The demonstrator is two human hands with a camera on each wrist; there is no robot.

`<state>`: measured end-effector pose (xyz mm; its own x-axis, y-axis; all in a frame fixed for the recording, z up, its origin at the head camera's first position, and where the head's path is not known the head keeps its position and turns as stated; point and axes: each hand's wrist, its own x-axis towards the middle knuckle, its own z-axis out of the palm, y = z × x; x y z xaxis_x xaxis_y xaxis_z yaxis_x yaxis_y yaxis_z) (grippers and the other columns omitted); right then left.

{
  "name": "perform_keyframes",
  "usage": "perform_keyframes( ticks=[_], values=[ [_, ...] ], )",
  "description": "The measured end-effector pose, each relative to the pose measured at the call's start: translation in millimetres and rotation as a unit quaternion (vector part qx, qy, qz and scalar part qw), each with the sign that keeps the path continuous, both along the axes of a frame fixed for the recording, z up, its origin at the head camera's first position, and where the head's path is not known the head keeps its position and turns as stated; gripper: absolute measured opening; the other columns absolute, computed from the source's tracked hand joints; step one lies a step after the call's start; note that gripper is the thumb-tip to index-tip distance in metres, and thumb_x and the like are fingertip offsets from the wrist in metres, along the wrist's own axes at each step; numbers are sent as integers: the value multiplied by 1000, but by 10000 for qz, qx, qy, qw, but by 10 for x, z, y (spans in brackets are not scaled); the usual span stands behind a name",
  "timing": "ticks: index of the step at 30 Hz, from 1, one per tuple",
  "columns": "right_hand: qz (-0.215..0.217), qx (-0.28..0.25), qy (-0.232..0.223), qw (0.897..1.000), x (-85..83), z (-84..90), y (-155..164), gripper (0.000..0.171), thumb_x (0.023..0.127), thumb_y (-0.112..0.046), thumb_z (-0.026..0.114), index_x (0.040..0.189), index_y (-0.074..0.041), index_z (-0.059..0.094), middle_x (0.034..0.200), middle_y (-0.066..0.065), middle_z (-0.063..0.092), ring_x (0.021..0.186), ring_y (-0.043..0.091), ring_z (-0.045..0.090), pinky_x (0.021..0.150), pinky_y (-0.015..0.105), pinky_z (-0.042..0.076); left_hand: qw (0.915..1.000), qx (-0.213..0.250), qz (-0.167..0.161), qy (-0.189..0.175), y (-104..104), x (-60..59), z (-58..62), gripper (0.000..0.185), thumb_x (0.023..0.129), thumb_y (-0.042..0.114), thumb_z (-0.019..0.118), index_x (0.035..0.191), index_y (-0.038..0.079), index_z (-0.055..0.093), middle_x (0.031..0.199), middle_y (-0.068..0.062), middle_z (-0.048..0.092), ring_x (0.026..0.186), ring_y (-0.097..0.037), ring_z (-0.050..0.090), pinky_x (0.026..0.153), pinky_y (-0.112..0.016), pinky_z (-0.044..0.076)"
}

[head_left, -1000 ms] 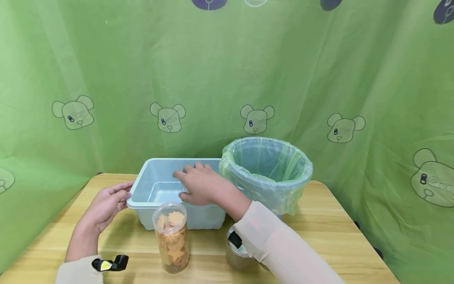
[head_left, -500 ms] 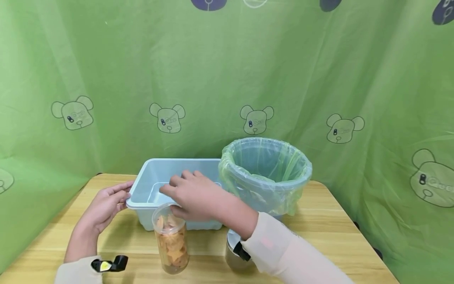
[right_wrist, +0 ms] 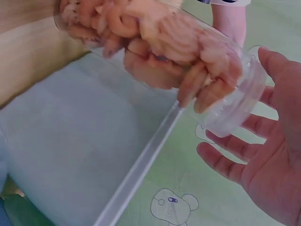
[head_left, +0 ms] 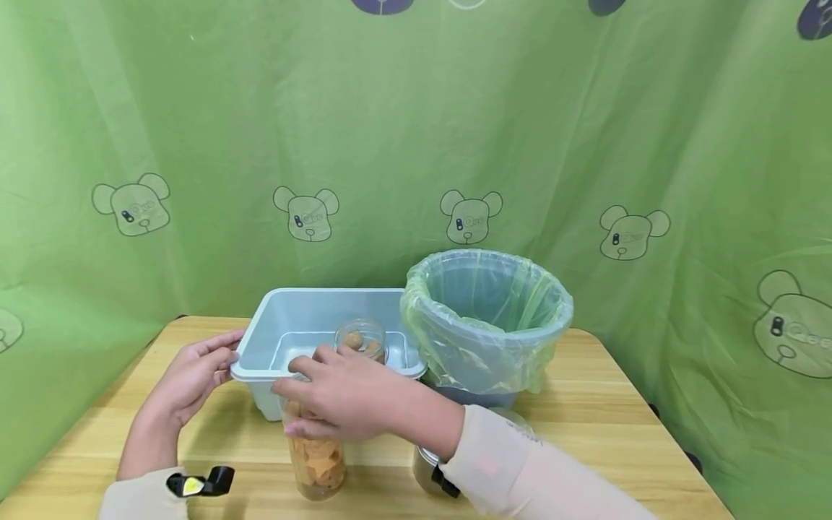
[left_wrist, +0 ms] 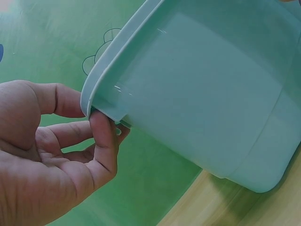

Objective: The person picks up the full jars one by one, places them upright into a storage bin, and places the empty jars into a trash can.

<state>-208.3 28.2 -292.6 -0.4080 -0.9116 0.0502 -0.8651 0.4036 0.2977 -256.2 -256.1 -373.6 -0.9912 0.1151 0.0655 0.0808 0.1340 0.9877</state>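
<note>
A light blue plastic bin (head_left: 260, 372) stands mid-table. My left hand (head_left: 195, 372) rests against its left rim, fingers fairly straight; in the left wrist view the thumb (left_wrist: 106, 136) sits under the lip of the bin (left_wrist: 202, 94). My right hand (head_left: 338, 397) hovers at the top of a clear jar of orange crackers (head_left: 317, 462) in front of the bin. In the right wrist view the fingers (right_wrist: 225, 157) are spread beside the rim of the cracker jar (right_wrist: 160, 37), with a gap between. A small glass jar of round brown balls (head_left: 360, 339) stands inside the bin.
A round waste basket lined with a green bag (head_left: 487, 318) stands right of the bin, touching it. A metal can (head_left: 430, 473) sits near the table's front edge, partly behind my right sleeve. The wooden table (head_left: 617, 433) is bare on the right. Green curtain all around.
My right hand has drawn back out of the bin toward me and now sits at the cracker jar's top, uncovering the small jar in the bin. The left hand has stayed put.
</note>
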Motion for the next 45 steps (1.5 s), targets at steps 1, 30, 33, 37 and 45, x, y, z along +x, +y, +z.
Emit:
perform_keyframes(
  ticks=[1, 30, 33, 37, 45],
  values=[
    [43, -45, 24, 10000, -4, -25, -3, 60, 105, -58, 39, 154, -25, 44, 143, 3, 53, 116, 22, 54, 91, 36, 51, 10000, -2, 5, -1, 1, -1, 3, 53, 105, 7, 45, 154, -12, 32, 154, -33, 38, 108, -8, 63, 87, -24, 55],
    [180, -188, -202, 9995, -11, -14, -78, 54, 84, -52, 68, 131, -27, 59, 111, -4, 53, 88, 18, 44, 69, 24, 36, 10000, 62, 50, -28, -2, 10, 9, 54, 105, 7, 46, 153, -12, 32, 145, -23, 49, 106, -11, 62, 85, -24, 55],
    [212, -146, -233, 9994, 17, 10, -74, 53, 83, -51, 69, 130, -27, 59, 112, -4, 53, 87, 18, 44, 66, 24, 37, 10000, 57, 25, -22, -8, 10, 6, 54, 105, 8, 46, 154, -12, 32, 147, -25, 47, 107, -11, 62, 85, -24, 55],
    [314, -172, -99, 9993, 68, 53, -72, 52, 81, -50, 69, 127, -28, 60, 109, -4, 52, 85, 18, 43, 64, 24, 35, 10000, 82, 7, -24, -17, 9, 4, 54, 105, 8, 46, 154, -12, 32, 143, -20, 51, 107, -11, 62, 86, -25, 55],
    [782, -429, 226, 9958, 145, 255, -87, 36, 78, -45, 68, 108, -26, 60, 95, -7, 47, 76, 13, 41, 66, 24, 33, 9999, 100, -47, -26, -20, -8, -3, 54, 105, 7, 45, 154, -12, 31, 143, -18, 52, 104, -5, 62, 86, -24, 55]
  ],
)
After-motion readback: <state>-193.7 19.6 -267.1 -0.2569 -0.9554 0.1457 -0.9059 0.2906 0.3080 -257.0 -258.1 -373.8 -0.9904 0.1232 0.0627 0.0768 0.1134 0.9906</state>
